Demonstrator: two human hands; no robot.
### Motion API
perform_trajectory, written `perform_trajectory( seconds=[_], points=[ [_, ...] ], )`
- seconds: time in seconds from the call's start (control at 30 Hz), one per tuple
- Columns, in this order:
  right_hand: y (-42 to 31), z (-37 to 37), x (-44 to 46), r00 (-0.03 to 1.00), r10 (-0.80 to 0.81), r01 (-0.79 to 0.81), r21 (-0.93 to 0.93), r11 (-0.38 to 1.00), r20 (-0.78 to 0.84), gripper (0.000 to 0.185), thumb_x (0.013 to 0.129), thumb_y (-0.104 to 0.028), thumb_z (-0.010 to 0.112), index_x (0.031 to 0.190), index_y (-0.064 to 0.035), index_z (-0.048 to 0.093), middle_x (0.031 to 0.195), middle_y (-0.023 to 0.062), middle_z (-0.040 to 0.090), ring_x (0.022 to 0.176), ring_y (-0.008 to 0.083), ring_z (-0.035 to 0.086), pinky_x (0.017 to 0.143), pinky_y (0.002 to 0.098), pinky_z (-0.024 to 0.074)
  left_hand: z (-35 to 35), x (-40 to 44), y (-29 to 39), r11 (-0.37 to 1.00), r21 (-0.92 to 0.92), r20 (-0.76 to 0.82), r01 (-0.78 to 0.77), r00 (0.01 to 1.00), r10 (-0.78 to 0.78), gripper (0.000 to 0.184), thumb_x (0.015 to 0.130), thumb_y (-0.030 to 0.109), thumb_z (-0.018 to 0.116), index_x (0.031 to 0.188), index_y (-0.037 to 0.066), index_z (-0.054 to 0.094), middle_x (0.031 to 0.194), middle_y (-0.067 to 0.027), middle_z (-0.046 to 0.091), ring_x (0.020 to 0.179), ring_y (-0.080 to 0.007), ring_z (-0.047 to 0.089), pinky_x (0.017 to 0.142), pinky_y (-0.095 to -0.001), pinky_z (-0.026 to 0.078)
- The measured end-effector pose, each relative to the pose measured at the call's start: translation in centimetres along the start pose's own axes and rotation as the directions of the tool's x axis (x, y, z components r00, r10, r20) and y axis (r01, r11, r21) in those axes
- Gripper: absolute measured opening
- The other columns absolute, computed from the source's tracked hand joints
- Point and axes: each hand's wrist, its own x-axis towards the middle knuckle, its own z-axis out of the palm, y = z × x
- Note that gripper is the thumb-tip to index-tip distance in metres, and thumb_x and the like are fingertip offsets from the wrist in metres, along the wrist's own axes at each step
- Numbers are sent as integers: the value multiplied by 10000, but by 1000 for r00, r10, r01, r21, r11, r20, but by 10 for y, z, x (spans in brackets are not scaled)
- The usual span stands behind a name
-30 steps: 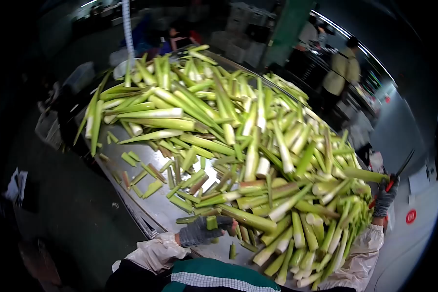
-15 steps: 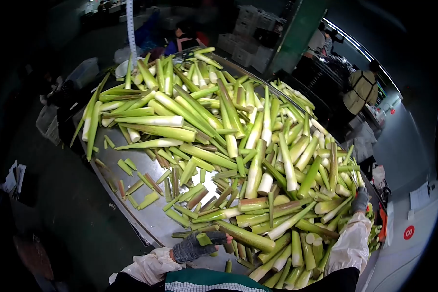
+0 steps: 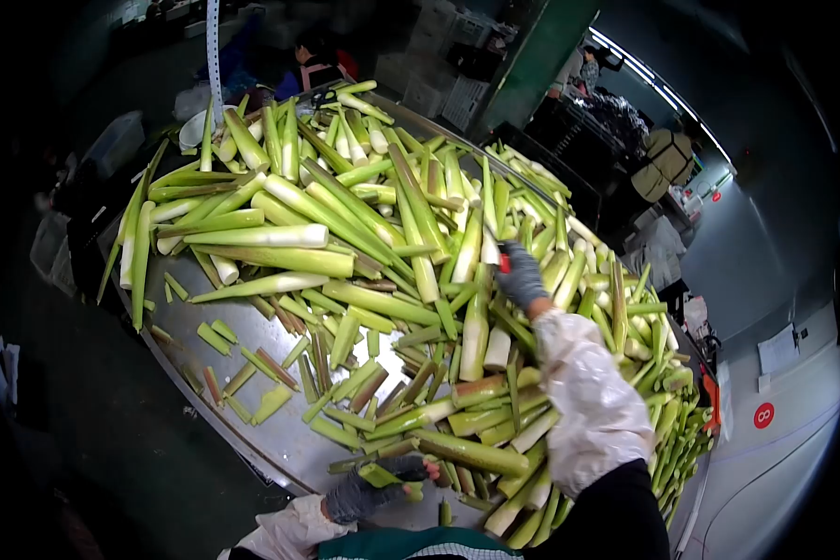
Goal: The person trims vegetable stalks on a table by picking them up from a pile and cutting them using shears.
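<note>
Arm [image 3: 595,406] outstretched, right hand [image 3: 521,276] over stalks [image 3: 378,301]; left hand [image 3: 359,497] nearer body.

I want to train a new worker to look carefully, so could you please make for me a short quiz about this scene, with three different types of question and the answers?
1. True or false: the left hand holds a green piece.

2. Which colour is the round sign at the far right of the view?
A) Blue
B) Red
C) Yellow

3. Fill in: the right hand, stretched out over the stalks, wears a ____ glove.

Key: 1 true; 2 B; 3 grey.
</note>
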Motion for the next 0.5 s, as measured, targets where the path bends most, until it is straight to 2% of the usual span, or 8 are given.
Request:
perform_trajectory(
  seconds=[0.07, 0.1, 0.13, 0.17, 0.23, 0.27, 0.3, 0.5],
  points=[
    [-10, 59, 32, 999, -19, 21, 36, 999, -44, 325, 675, -147, 610, 976, -40, 556, 920, 179, 571, 884, 331, 546, 790, 372, 434, -5, -2, -2, 1000, 10, -16, -11, 1000, 12, 477, 834, 218, 552, 1236, 17, 391, 1186, -120, 492, 1140, -212, 430, 962, -330, 320],
    [-29, 71, 44, 999, 32, -32, 24, 999, 1, 285, 694, -148, 582, 962, -53, 557, 916, 191, 569, 866, 345, 546, 778, 385, 438, -7, -4, 2, 1000, 11, -22, 0, 1000, 1, 481, 852, 206, 526, 1251, -7, 363, 1186, -99, 495, 1139, -189, 434, 962, -305, 319],
    [-46, 80, 55, 978, 179, -187, 66, 980, 110, 254, 711, -154, 552, 945, -58, 556, 915, 197, 567, 858, 359, 545, 769, 400, 440, -12, -2, 5, 983, 181, 5, -33, 999, 32, 465, 852, 199, 526, 1242, -4, 378, 1180, -92, 501, 1140, -188, 433, 961, -307, 322],
    [-42, 107, 63, 982, 184, -186, 43, 982, 48, 247, 719, -146, 529, 953, -70, 550, 907, 200, 569, 863, 361, 548, 770, 405, 441, -19, -1, -9, 982, 164, -8, -92, 995, 95, 453, 846, 196, 536, 1219, -20, 398, 1170, -111, 503, 1116, -192, 454, 947, -306, 340],
    [-54, 121, 77, 925, 363, -350, -124, 929, 113, 262, 739, -139, 516, 994, -80, 531, 977, 195, 562, 930, 341, 544, 804, 393, 436, -22, 5, 3, 984, 176, -57, -35, 997, 46, 455, 843, 204, 538, 1215, -19, 399, 1157, -113, 507, 1102, -195, 461, 934, -309, 350],
    [-52, 131, 83, 901, 427, -409, -173, 896, 77, 331, 700, -197, 562, 1016, -106, 529, 967, 190, 572, 932, 322, 550, 813, 394, 434, -22, 5, 9, 983, 181, -84, 0, 996, 15, 456, 842, 208, 540, 1213, -19, 400, 1150, -115, 509, 1094, -197, 464, 927, -310, 355],
    [-61, 124, 85, 866, 490, -466, -190, 864, 103, 308, 706, -193, 559, 994, -86, 536, 963, 195, 572, 932, 315, 554, 811, 389, 435, -21, 3, 11, 983, 183, -102, 31, 995, -12, 458, 841, 212, 541, 1210, -18, 400, 1144, -116, 511, 1087, -198, 468, 921, -312, 360],
    [-55, 131, 91, 847, 519, -500, -161, 851, 113, 252, 692, -184, 573, 909, -58, 593, 944, 169, 595, 894, 289, 577, 769, 361, 461, -17, 1, 18, 975, 192, -184, 116, 980, -80, 466, 832, 237, 549, 1197, -14, 404, 1104, -124, 522, 1044, -207, 489, 881, -320, 390]
  ],
)
